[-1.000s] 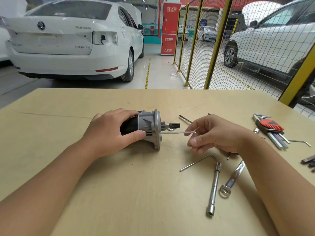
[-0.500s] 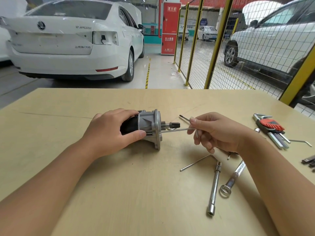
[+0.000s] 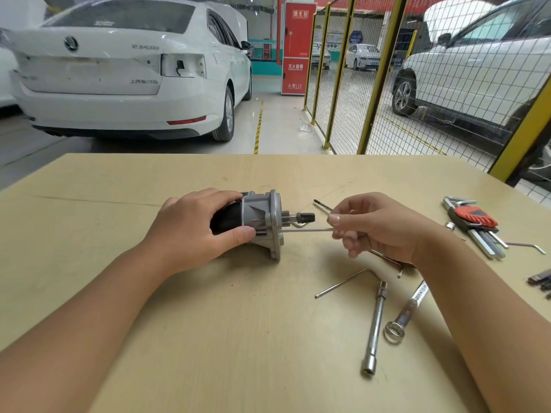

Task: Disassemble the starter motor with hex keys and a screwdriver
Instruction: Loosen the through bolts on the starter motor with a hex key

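Note:
The starter motor (image 3: 262,222) lies on its side on the wooden table (image 3: 119,204), grey flange and pinion shaft pointing right. My left hand (image 3: 193,228) grips its black body, thumb against the grey housing. A thin hex key (image 3: 307,230) runs level from the flange's lower part to my right hand (image 3: 375,225), which pinches its far end between thumb and fingers. A screwdriver (image 3: 322,205) lies behind that hand; only its tip shows.
Near my right wrist lie an L-shaped hex key (image 3: 346,282), a long socket wrench (image 3: 376,326) and a ring spanner (image 3: 408,311). A red-holder hex key set (image 3: 474,225) and a loose small key (image 3: 527,245) sit at the right. Another bent key (image 3: 387,259) passes under my right hand.
My right hand has turned on the hex key, its fingers rolling from below the shaft to above it. The motor and left hand stayed put.

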The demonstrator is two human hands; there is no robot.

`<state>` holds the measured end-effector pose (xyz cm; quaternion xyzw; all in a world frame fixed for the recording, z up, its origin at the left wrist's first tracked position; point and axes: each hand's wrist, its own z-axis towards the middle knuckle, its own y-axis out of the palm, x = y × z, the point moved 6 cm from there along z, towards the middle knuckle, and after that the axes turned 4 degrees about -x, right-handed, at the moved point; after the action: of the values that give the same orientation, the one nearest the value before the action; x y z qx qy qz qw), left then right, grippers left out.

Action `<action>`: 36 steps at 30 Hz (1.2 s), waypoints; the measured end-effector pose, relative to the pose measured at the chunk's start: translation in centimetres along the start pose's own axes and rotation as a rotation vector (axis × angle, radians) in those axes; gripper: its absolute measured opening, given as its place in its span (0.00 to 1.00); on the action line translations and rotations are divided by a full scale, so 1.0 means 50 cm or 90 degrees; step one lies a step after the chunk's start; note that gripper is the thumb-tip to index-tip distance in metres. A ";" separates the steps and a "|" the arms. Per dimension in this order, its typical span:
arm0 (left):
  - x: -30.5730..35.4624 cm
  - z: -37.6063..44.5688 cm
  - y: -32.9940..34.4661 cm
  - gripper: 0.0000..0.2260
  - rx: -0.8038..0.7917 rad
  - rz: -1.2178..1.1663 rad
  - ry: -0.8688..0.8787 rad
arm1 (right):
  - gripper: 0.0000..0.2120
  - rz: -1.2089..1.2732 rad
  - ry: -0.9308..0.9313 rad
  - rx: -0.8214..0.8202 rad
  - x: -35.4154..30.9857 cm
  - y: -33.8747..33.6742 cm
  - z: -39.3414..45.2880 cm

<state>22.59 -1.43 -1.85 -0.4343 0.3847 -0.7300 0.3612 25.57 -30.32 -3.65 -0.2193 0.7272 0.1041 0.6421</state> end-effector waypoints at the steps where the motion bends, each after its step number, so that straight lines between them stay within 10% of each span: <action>1: 0.000 0.000 0.000 0.32 0.000 0.000 0.000 | 0.17 0.015 -0.024 0.013 -0.004 -0.002 0.001; 36: -0.001 -0.001 0.001 0.32 0.002 0.009 0.004 | 0.12 0.078 -0.016 -0.085 0.001 0.009 -0.004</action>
<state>22.58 -1.42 -1.92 -0.4288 0.3881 -0.7291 0.3660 25.17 -30.04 -3.73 -0.2156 0.7225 0.1940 0.6276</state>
